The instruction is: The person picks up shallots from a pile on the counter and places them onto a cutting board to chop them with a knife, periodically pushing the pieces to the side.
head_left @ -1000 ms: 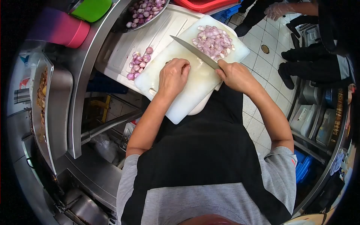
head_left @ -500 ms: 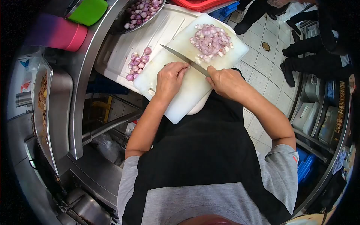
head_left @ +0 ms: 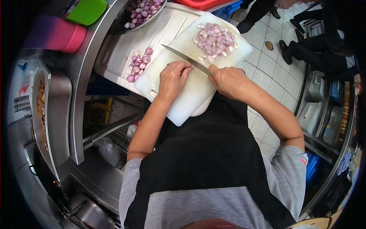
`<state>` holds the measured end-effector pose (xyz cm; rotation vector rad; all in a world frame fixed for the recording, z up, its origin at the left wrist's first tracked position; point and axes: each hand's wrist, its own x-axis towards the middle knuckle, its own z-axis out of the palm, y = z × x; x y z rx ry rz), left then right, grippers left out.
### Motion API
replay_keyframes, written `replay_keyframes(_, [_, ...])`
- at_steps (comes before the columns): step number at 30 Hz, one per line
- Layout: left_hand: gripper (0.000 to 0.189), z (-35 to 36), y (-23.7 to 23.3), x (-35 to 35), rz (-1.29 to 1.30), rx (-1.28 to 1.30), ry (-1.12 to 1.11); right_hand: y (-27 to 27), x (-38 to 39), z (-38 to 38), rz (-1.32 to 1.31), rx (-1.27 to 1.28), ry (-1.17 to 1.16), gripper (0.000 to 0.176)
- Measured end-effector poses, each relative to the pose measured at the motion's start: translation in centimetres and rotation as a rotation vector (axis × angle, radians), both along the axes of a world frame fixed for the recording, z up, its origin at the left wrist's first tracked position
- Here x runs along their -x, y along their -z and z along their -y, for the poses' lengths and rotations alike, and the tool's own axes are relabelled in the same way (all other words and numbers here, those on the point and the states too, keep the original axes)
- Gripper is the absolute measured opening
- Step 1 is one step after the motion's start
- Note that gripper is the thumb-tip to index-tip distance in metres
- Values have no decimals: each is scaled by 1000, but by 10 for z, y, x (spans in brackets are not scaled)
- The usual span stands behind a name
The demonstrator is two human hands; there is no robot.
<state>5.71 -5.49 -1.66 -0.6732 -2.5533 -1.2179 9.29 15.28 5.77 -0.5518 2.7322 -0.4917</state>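
In my right hand (head_left: 228, 81) is the handle of a kitchen knife (head_left: 183, 57), its long blade reaching left across the white cutting board (head_left: 192, 100). My left hand (head_left: 173, 77) is closed close to the blade, its fingertips pinched on what looks like a shallot, mostly hidden by the fingers. Beyond the knife, a heap of peeled, cut shallots (head_left: 216, 41) covers the far right of the board. To the left of the board, several whole shallots (head_left: 137, 65) lie in a small group on a white plastic surface (head_left: 114, 57).
A metal bowl of shallots (head_left: 143, 13) stands at the far left, near a red basket (head_left: 202, 3). Along the left runs a steel counter (head_left: 78, 114) with a pink container (head_left: 74, 38) and a green one (head_left: 88, 11). People's dark-clothed legs (head_left: 309, 53) are at right, near shelves (head_left: 316, 114).
Both hands and the knife stay almost where they were, with only a slight shift. At right, a person's foot has moved up and left across the floor.
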Motion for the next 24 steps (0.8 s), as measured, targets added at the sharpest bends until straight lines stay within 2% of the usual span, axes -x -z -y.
replay_keyframes(4, [8,0,0,-1,1,-2,-8,-11,-3,-3,14,-14,-32,26])
replay_keyframes(8, [8,1,-1,-1,-20,-5,-11,24,-5,6,-15,36,47,26])
replay_keyframes(13, [9,0,2,-1,-6,2,-10,-18,4,1,85,-59,-36,25])
replay_keyframes(16, [8,0,0,-1,-20,1,-24,-19,-1,3,86,-54,-23,26])
replay_keyframes(20, [8,-1,-1,-1,-44,-17,-17,17,-3,11,59,23,77,28])
replay_keyframes(24, [8,-1,-1,-1,-22,-14,-15,-5,6,5,81,-7,27,29])
